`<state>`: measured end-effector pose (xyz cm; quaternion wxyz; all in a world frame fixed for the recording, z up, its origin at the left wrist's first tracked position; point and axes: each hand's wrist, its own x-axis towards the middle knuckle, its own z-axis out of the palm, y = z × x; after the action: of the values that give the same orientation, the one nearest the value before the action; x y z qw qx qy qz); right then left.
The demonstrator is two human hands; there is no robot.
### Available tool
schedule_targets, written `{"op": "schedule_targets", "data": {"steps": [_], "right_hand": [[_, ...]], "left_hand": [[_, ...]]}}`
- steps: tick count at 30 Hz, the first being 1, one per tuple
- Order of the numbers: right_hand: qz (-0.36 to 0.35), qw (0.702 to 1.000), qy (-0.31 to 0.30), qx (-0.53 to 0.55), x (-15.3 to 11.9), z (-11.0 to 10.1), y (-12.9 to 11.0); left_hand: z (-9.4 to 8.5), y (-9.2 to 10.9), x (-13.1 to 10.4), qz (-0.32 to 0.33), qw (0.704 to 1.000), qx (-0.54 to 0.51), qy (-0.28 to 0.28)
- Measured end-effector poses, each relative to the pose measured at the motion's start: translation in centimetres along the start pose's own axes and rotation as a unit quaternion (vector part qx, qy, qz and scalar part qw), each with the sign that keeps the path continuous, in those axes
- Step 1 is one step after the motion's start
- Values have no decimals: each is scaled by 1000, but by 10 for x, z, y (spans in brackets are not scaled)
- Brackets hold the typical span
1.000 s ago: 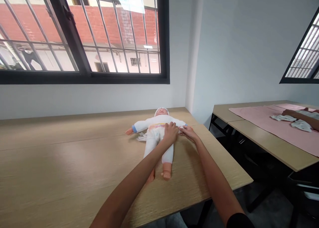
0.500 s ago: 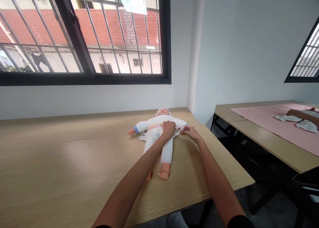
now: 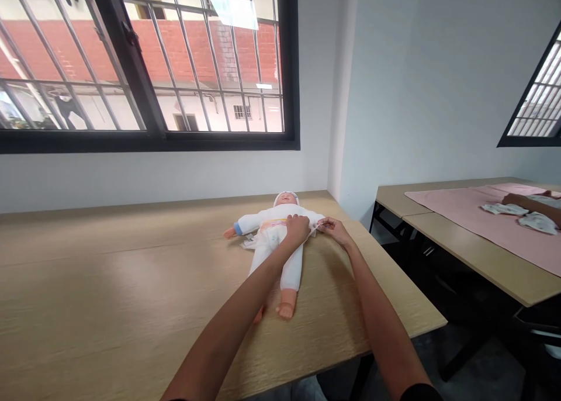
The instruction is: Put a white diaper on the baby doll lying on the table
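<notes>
We find a pale-walled room, its wall (image 3: 315, 73) meeting a dark-framed barred window (image 3: 201, 62) beyond and to the left of both hands. Beneath the hands lies a wood-grain table (image 3: 114, 284). Its surface runs widest to the left of the left hand; to the right of the right hand a narrower strip ends at a slanting edge. The near edge passes below the forearms, and the far edge lies just beyond the doll's head.

We record the doll (image 3: 277, 213) face up on this table, head away from us, torso just beyond the left hand, feet on the near side. A white diaper (image 3: 270, 233) sits around its hips. The left hand (image 3: 298, 228) rests curled on the front of the diaper; we cannot tell whether its fingertips grip anything. The right hand (image 3: 335, 230), just beside it, pinches a thin white edge of the diaper between its fingertips.

Well to the right of the right hand, across a gap, we note a second table (image 3: 460, 249) bearing a pink cloth (image 3: 451, 203), with another person's hand (image 3: 515, 200) above it.
</notes>
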<state>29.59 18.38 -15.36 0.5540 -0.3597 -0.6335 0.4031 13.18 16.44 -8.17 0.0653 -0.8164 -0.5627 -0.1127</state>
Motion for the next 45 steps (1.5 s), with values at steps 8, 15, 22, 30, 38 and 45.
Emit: {"op": "schedule_targets", "data": {"steps": [8,15,22,30,38,45], "right_hand": [[3,999,-39,24,-2,-1,-4],[17,998,-47,27,-4,-1,-8],[51,997,-41,30,-5,-1,-7],[56,997,-37,38,-9,0,-8],[71,993,-61,73,-10,-3,-7],[80,990,-69,89,-9,-4,-5]], "left_hand": [[-9,-8,-6,89,992,-88,-8],[-3,-2,0,73,994,-82,3],[5,-2,2,44,997,-51,21],[7,-2,3,36,999,-20,27],[9,-2,2,55,998,-16,32],[3,-4,-7,106,992,-56,32]]}}
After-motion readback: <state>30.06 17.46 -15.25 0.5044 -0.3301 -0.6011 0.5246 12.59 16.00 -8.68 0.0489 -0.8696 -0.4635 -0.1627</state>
